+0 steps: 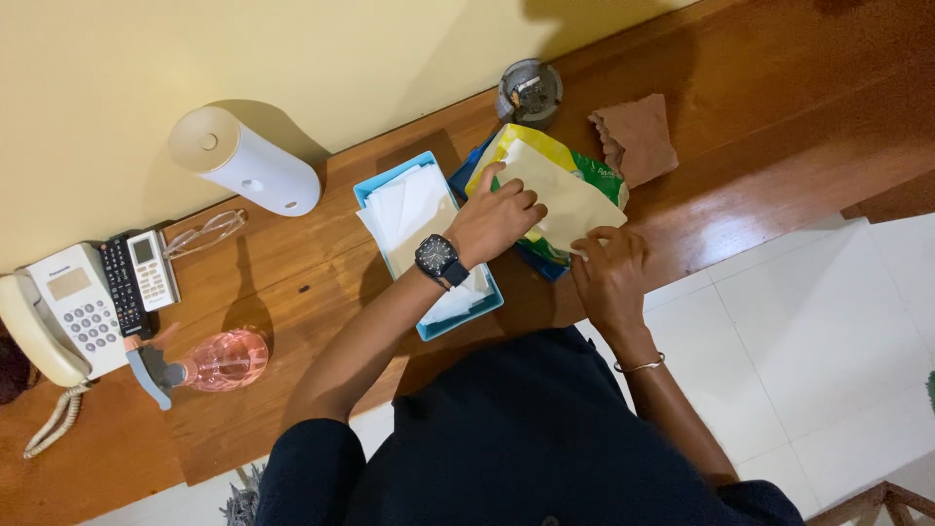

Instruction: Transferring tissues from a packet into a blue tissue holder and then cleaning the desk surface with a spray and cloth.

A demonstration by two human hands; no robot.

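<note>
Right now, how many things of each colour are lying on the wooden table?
White: 4 - cylinder device, corded phone, remote control, tissue stack
Pink: 1 - spray bottle
Blue: 1 - tissue tray
Brown: 1 - folded cloth
Yellow-green: 1 - plastic packet, under both hands
Clear: 1 - eyeglasses
Total: 9
</note>
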